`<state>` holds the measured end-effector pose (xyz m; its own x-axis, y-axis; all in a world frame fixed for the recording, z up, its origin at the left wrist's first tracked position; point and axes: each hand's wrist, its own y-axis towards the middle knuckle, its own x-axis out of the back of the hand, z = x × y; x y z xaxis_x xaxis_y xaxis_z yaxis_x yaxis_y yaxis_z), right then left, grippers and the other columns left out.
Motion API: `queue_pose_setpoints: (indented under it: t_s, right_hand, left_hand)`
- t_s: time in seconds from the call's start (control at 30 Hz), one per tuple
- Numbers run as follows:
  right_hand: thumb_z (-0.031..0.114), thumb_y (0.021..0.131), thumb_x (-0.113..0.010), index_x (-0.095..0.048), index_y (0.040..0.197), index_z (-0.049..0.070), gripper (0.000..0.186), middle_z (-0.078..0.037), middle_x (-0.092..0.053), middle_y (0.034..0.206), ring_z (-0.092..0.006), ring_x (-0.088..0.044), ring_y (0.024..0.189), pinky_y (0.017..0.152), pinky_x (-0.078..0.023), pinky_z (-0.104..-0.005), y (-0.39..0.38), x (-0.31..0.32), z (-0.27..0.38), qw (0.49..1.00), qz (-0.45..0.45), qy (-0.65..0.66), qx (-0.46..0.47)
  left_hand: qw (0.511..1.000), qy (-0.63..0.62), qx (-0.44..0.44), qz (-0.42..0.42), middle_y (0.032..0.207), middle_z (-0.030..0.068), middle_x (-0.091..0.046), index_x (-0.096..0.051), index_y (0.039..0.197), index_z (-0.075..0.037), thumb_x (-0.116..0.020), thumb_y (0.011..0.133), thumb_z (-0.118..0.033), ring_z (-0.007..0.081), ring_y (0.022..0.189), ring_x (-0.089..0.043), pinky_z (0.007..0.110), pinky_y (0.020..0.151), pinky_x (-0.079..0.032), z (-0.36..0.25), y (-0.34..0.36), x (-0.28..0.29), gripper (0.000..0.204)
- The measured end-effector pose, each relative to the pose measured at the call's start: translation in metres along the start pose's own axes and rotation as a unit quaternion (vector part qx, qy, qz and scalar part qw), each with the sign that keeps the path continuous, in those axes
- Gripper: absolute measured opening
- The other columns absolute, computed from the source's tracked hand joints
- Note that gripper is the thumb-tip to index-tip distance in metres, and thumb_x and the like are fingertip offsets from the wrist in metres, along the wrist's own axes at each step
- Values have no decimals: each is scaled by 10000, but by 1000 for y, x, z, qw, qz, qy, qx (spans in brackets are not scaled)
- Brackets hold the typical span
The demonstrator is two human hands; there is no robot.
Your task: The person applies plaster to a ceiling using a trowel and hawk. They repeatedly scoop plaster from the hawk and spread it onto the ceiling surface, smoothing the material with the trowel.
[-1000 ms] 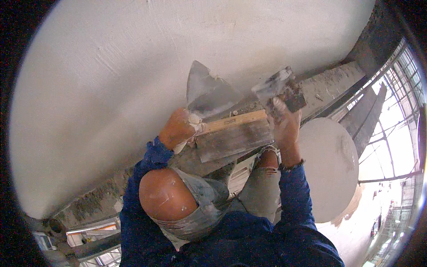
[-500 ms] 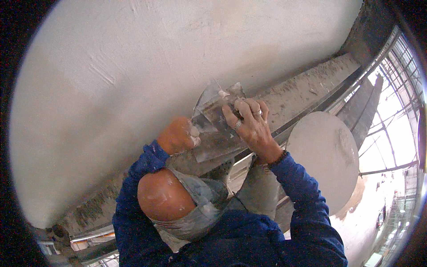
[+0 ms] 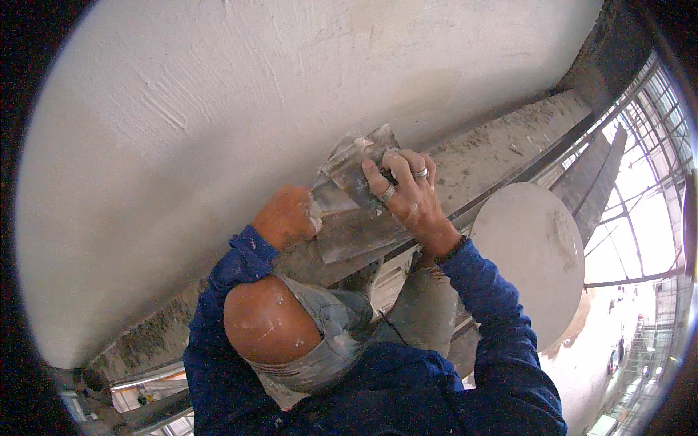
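Plastering blade [image 3: 360,237]: just right of the left hand [image 3: 286,216]; probably stiff, light — best held by its back edge.
Left hand: clenched on the blade's left end.
Right hand [image 3: 409,190]: clamped on the steel scraper [image 3: 353,177], likely plaster-slick.
Change: scraper, held off to the right a second ago, now overlaps the blade — contact unclear.

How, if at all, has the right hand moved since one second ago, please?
Yes: the right hand has moved to the left, farther from the right end of the dusty plank.
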<state>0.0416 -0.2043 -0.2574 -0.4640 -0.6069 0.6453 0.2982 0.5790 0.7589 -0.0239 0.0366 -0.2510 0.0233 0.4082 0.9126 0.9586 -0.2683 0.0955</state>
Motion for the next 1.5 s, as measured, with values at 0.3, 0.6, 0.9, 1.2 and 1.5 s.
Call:
queue_pose_setpoints:
  t_s: [0.3, 0.6, 0.9, 1.2, 1.5]
  right_hand:
    - [127, 700, -580, -503, 1211, 136, 517, -89, -470, 1079, -274, -463, 958, 840, -360, -429, 36, 49, -15, 994, -55, -48, -83]
    - [142, 863, -568, -486, 1191, 32, 355, -102, -542, 1104, -233, -550, 989, 844, -457, -335, -15, 95, -42, 797, -186, 467, -335]
    - [241, 912, -518, -448, 1229, 14, 396, -65, -556, 1120, -145, -600, 872, 789, -509, -263, -14, 60, 11, 349, -38, 817, -458]
    - [278, 917, -492, -433, 1278, 2, 458, -73, -542, 1208, -161, -576, 1017, 839, -495, -287, -19, 25, 1, 337, 15, 849, -407]
    - [103, 867, -556, -515, 1139, 8, 291, -43, -589, 1014, -147, -579, 848, 733, -500, -305, -40, 8, -27, 549, -149, 629, -530]
  left_hand:
    - [977, 145, -156, -8, 610, 193, -541, -565, 557, -10, -645, 610, -215, 389, 581, -524, 476, 565, -412, 24, -4, -11, 226]
    - [879, -412, 176, 161, 565, 34, -555, -613, 757, -21, -700, 667, -53, 140, 411, -492, 308, 379, -371, -57, 2, 30, 129]
    - [909, -354, 76, 207, 640, 31, -591, -590, 963, -5, -735, 650, -76, 101, 423, -499, 255, 367, -406, -40, 0, 24, 352]
    - [873, -400, 171, 220, 674, 32, -601, -573, 1008, 1, -704, 647, -56, 111, 489, -538, 254, 386, -427, -37, 2, 20, 389]
    - [924, -378, -2, 61, 655, 22, -576, -599, 976, -12, -734, 661, -74, 115, 466, -503, 278, 395, -405, -36, -1, 18, 348]
